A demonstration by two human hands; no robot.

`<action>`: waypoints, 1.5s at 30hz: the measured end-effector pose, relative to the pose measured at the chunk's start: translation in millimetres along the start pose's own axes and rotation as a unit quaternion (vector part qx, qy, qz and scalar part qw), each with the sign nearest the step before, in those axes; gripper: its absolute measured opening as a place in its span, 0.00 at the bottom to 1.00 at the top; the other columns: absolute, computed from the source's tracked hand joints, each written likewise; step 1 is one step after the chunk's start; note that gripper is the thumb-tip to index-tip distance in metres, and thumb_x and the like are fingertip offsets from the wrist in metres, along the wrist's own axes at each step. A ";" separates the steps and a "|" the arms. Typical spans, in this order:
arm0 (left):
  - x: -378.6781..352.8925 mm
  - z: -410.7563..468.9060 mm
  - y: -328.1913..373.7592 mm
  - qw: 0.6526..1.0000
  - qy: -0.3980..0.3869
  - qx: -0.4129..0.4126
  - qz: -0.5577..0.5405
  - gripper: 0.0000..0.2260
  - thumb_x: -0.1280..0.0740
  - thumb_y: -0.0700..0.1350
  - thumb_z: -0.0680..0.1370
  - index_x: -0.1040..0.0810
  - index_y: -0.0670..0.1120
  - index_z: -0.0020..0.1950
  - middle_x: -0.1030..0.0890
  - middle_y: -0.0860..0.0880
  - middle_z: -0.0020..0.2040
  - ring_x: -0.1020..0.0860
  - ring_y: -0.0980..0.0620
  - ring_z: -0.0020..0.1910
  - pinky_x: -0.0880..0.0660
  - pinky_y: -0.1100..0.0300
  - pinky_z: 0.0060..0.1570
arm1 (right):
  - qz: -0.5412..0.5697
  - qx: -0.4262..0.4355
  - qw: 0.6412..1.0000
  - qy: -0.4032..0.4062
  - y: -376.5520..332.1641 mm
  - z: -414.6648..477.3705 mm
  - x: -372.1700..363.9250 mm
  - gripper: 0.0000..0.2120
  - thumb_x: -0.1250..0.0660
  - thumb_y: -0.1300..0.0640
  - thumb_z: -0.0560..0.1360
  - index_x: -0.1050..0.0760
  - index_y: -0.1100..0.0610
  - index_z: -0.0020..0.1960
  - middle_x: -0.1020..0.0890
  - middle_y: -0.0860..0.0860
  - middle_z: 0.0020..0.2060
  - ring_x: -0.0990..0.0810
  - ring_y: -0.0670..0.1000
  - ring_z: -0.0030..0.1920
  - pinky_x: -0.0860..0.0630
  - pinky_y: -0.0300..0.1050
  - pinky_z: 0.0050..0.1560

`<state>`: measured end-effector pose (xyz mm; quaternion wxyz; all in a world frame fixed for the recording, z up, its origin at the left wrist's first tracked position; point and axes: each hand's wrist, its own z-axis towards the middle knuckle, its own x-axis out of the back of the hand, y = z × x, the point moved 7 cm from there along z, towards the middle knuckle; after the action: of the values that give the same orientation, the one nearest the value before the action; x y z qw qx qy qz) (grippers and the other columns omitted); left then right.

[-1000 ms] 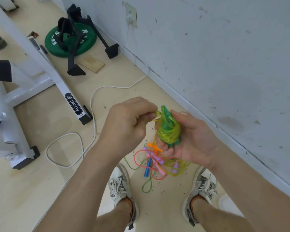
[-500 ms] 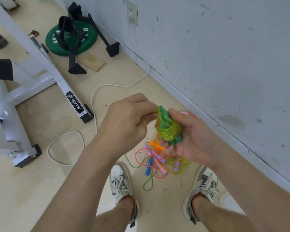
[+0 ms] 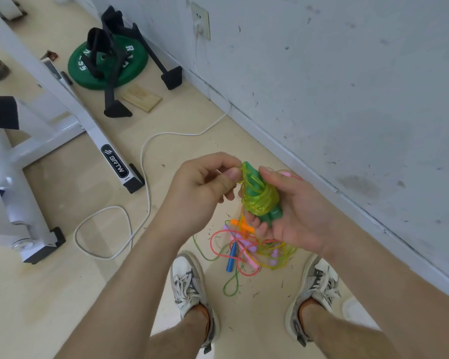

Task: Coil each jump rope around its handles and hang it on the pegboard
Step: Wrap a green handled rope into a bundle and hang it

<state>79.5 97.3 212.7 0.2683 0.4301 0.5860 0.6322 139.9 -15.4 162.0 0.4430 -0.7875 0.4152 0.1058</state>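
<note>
L grip (image 3: pixel 201 194) pinches yellow-green cord (image 3: pixel 261 201) end; R grip (image 3: pixel 297 211) curled round green handles (image 3: pixel 271 218), prob. two.

the left hand (image 3: pixel 201 193) has drawn its pinched yellow-green cord (image 3: pixel 261 200) in against the top of the green handles (image 3: pixel 270 218)

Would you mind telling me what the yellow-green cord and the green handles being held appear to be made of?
The yellow-green cord: likely soft PVC or similar plastic, translucent and glossy, as light shows through its coils. The green handles: probably moulded plastic or rubber, opaque with a smooth, slightly shiny surface; the picture cannot settle which.
</note>
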 end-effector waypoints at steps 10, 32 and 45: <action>-4.6 1.6 -2.0 0.997 0.069 0.006 0.023 0.10 0.30 0.34 0.74 0.16 0.48 0.41 0.17 0.49 0.32 0.19 0.52 0.31 0.24 0.62 0.35 | -0.154 0.050 0.982 0.098 -13.4 -2.1 25.3 0.16 0.35 0.42 0.76 0.20 0.55 0.44 0.21 0.58 0.35 0.25 0.52 0.30 0.31 0.41 0.27; -35.2 8.6 -24.1 0.961 -0.024 0.129 0.243 0.09 0.34 0.49 0.72 0.26 0.46 0.34 0.30 0.54 0.29 0.30 0.51 0.33 0.34 0.57 0.34 | -0.669 0.202 0.664 0.266 -36.2 -13.1 25.1 0.28 0.53 0.31 0.75 0.33 0.44 0.67 0.20 0.51 0.45 0.21 0.57 0.47 0.23 0.53 0.48; -62.7 1.4 -34.8 0.981 -0.048 0.190 0.014 0.29 0.23 0.37 0.66 0.44 0.50 0.24 0.41 0.54 0.22 0.39 0.50 0.28 0.37 0.59 0.34 | -0.082 0.237 0.949 0.190 -48.0 -12.0 47.9 0.16 0.22 0.49 0.63 0.20 0.54 0.47 0.20 0.48 0.37 0.22 0.49 0.38 0.26 0.42 0.36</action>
<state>105.5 51.1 164.5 0.2009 0.5112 0.6756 0.4918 203.7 -39.1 172.7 0.5369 -0.6966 0.4391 -0.1833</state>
